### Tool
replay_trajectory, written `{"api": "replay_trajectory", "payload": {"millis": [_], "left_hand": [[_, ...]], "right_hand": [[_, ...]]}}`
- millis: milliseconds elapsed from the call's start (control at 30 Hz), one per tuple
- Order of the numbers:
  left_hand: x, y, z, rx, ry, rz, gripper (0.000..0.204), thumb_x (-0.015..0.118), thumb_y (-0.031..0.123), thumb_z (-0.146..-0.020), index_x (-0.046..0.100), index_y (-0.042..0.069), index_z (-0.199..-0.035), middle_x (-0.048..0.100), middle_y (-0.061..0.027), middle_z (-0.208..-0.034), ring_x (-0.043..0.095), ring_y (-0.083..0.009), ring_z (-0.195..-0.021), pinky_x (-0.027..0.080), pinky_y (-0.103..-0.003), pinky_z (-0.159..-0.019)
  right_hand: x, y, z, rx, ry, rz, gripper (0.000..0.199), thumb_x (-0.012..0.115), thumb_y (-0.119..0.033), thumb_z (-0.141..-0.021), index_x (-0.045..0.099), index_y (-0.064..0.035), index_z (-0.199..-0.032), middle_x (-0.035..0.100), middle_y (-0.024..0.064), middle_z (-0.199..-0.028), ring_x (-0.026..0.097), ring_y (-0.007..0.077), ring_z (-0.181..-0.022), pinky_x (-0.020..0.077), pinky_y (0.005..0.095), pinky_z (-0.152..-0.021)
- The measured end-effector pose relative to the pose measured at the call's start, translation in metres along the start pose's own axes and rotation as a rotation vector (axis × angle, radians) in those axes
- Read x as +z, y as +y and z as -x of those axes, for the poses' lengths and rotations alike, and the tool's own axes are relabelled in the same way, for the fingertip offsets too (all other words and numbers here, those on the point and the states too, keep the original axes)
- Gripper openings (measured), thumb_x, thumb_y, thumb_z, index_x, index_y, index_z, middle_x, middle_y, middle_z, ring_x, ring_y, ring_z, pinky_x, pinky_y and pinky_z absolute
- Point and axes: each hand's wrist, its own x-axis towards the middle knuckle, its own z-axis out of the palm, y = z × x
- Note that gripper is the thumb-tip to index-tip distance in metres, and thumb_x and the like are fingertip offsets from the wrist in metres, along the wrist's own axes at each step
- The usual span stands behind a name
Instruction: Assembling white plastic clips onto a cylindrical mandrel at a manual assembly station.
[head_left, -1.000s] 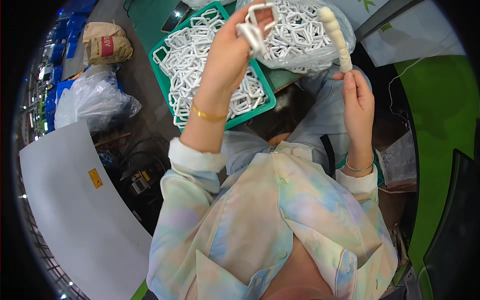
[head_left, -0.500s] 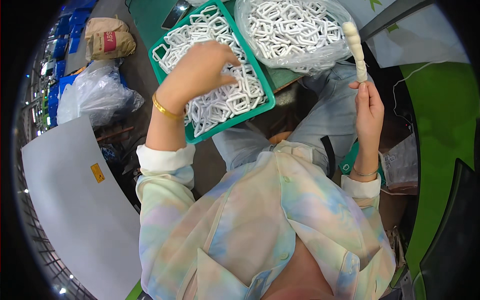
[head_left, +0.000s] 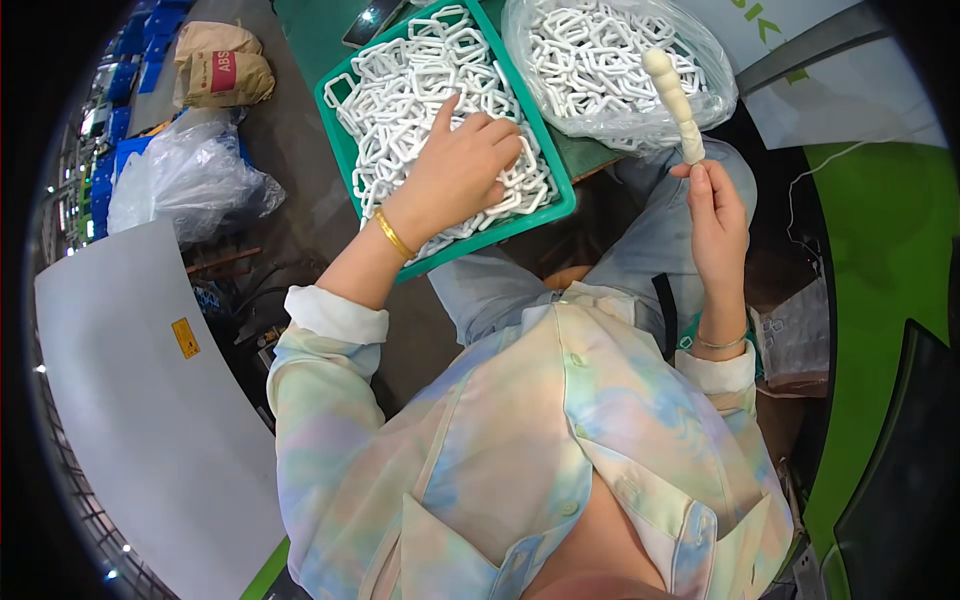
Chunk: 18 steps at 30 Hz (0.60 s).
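Fingers (head_left: pixel 507 150) of the left hand (head_left: pixel 458 172) spread and bent, palm down, impossible to tell if gripping anything; directly beneath, white four-sided plastic-looking loops (head_left: pixel 410 110) with jumbled long axes, in a green rectangular tray (head_left: pixel 500 233); right of it, farther from the loops, the right hand (head_left: pixel 717 205), upright, pinching a cream knobbly stick (head_left: pixel 672 92), left-leaning

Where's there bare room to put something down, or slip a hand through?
The green tabletop shows a bare patch left of the phone; the grey panel is bare around its yellow label, though perhaps not level. A hand might pass between the left hand and right hand. The green tray and plastic bag are crowded with white links.
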Motion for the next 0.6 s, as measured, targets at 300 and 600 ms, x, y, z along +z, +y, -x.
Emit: {"api": "replay_trajectory", "payload": {"millis": [300, 600], "left_hand": [[0.002, -0.03, -0.001, -0.25, 0.394, 0.347, 0.021, 0.069, 0.007, -0.079, 0.065, 0.011, -0.099, 0.066, -0.0048, -0.09, 0.063, -0.0268, -0.095, 0.043, -0.043, -0.101], [-0.029, -0.068, 0.021, -0.498, 0.469, 1.005, 0.022, 0.068, 0.009, -0.09, 0.064, 0.005, -0.111, 0.069, -0.0033, -0.102, 0.064, -0.0138, -0.092, 0.05, -0.029, -0.083]], "right_hand": [[0.01, -0.009, 0.001, -0.024, -0.026, 0.019, 0.029, 0.051, -0.026, -0.105, 0.067, -0.0021, -0.1, 0.046, -0.0062, -0.069, 0.037, 0.003, -0.064, 0.0297, 0.0219, -0.057], [0.015, -0.006, -0.001, -0.032, -0.04, 0.034, 0.029, 0.051, -0.026, -0.105, 0.066, -0.0026, -0.099, 0.044, -0.0068, -0.067, 0.036, 0.0026, -0.062, 0.0284, 0.0226, -0.054]]}}
